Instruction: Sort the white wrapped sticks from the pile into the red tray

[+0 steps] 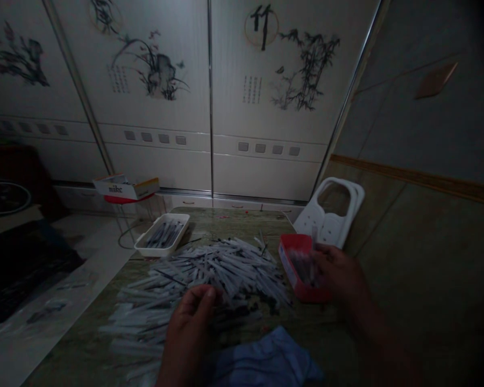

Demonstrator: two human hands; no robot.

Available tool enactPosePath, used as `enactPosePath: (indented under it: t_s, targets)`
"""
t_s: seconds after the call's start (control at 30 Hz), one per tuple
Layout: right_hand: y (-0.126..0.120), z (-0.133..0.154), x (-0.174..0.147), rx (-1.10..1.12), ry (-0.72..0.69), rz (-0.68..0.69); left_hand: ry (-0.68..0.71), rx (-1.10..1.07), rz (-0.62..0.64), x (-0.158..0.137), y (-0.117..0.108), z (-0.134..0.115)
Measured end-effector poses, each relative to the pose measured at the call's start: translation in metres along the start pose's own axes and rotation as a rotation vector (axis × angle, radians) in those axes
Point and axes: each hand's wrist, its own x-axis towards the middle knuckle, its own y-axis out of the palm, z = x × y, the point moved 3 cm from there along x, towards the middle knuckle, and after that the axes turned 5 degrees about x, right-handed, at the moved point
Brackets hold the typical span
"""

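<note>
A heap of slim, translucent pen-like tubes (226,263), some with dark parts, spreads over the table. My left hand (189,322) is at the heap's near side with thumb and fingers pinched together; whatever is between them is too dim to make out. Over the right side of a red basket (289,269) is my right hand (341,271), its fingers closed on a translucent tube (314,236) that points upward. More pale tubes lie inside that basket, blurred. Small black pieces (272,303) are scattered between the heap and the near edge.
On the table's far left stands a white basket (145,251) of dark-cored tubes. Blue cloth (266,357) lies close to me. A red stool (129,199) bears an open carton (115,189). White folded plastic furniture (326,223) leans at the right wall, beyond the marbled table (84,322).
</note>
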Motion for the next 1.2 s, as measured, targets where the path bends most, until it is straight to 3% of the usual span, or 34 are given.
enactPosePath:
  t_s: [0.13,0.3,0.6,0.97,1.2]
  targets:
    - [-0.013,-0.006,0.046,-0.254,-0.011,0.051,0.001,0.049,-0.01,0.009,-0.011,0.0]
    - [0.004,-0.017,0.07,-0.516,0.004,0.244,-0.025,0.114,-0.056,0.009,-0.016,-0.008]
    - [0.02,-0.036,0.072,-0.727,0.049,0.407,0.009,0.132,-0.099,0.009,-0.017,-0.019]
    - [0.019,-0.039,0.063,-0.729,0.003,0.389,0.003,0.076,-0.107,0.017,-0.024,-0.012]
    - [0.024,-0.036,0.066,-0.767,-0.004,0.442,0.009,0.068,-0.136,0.016,-0.025,-0.02]
